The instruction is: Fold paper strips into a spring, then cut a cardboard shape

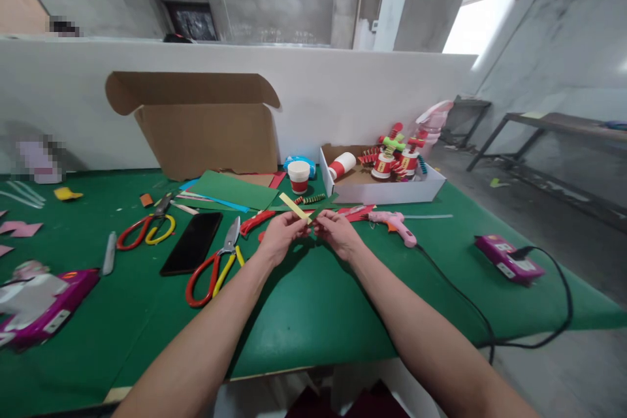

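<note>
My left hand pinches the lower end of a pale yellow paper strip that slants up to the left. Close against it, my right hand pinches a dark green paper strip that slants up to the right. The two strips meet in a V between my fingertips, and the exact overlap is partly hidden by the fingers. Just behind lie a folded paper spring and a red and white paper cup. A red-handled cutter rests left of my left hand.
Two pairs of scissors and a black phone lie left. To the right are a pink glue gun with its cord and a purple power strip. A white box of cup figures stands behind, with green paper sheets further left.
</note>
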`<move>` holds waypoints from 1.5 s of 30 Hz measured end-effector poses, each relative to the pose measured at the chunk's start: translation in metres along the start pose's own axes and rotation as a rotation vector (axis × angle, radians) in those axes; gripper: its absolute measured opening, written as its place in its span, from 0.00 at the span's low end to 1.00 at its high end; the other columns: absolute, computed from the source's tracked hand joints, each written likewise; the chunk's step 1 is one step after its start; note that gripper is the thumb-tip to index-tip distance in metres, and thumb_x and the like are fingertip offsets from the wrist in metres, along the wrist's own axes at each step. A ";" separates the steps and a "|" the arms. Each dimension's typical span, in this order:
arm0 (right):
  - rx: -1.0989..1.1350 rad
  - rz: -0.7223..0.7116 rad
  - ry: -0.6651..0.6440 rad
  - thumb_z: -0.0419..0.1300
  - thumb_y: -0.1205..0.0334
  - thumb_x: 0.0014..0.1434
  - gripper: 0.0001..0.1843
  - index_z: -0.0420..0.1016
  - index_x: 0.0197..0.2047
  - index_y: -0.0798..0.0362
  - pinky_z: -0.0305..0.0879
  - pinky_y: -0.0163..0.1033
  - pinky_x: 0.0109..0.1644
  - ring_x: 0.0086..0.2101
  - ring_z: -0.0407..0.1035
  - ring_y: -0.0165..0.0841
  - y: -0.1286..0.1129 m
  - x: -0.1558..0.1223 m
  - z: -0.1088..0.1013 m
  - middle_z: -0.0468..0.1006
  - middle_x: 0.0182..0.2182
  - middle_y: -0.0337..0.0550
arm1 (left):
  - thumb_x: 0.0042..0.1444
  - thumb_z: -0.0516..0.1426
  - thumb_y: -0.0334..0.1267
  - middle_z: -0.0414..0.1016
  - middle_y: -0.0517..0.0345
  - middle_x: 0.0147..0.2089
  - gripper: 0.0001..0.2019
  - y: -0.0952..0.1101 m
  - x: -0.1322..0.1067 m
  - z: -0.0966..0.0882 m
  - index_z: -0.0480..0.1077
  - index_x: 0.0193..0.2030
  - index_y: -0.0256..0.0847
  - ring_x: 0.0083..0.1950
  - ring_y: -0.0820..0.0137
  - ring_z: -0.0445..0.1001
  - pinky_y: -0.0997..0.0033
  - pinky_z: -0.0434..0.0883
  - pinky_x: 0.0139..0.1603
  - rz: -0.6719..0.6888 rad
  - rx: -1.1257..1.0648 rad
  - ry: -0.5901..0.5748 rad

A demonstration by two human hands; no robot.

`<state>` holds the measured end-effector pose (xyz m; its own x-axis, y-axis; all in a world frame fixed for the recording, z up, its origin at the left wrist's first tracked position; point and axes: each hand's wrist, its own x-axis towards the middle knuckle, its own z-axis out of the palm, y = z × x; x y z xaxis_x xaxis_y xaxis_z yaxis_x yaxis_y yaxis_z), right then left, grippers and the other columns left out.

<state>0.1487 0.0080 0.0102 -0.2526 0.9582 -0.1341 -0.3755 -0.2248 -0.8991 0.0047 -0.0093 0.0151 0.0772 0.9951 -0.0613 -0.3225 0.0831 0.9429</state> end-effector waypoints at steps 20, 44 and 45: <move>-0.060 -0.026 -0.006 0.74 0.52 0.34 0.21 0.70 0.25 0.53 0.61 0.33 0.31 0.24 0.63 0.23 -0.002 -0.006 0.005 0.71 0.23 0.32 | 0.32 0.70 0.46 0.74 0.59 0.26 0.19 0.002 -0.001 0.001 0.74 0.29 0.35 0.26 0.75 0.68 0.74 0.66 0.30 0.053 0.072 0.037; -0.227 -0.176 0.044 0.71 0.55 0.39 0.15 0.74 0.27 0.53 0.67 0.36 0.34 0.25 0.67 0.26 0.005 -0.002 0.005 0.75 0.25 0.36 | 0.25 0.72 0.48 0.77 0.57 0.27 0.23 0.003 -0.003 0.000 0.76 0.28 0.38 0.27 0.71 0.72 0.70 0.70 0.32 0.051 0.055 0.094; -0.227 -0.174 0.035 0.71 0.56 0.39 0.15 0.73 0.27 0.54 0.67 0.36 0.34 0.25 0.67 0.26 0.005 -0.002 0.004 0.75 0.25 0.36 | 0.25 0.72 0.48 0.78 0.56 0.28 0.23 0.003 -0.002 -0.001 0.76 0.29 0.37 0.27 0.71 0.72 0.70 0.70 0.33 0.055 0.051 0.091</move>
<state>0.1435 0.0039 0.0078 -0.1696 0.9853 0.0197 -0.2007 -0.0150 -0.9795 0.0023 -0.0113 0.0177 -0.0260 0.9990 -0.0368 -0.2752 0.0282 0.9610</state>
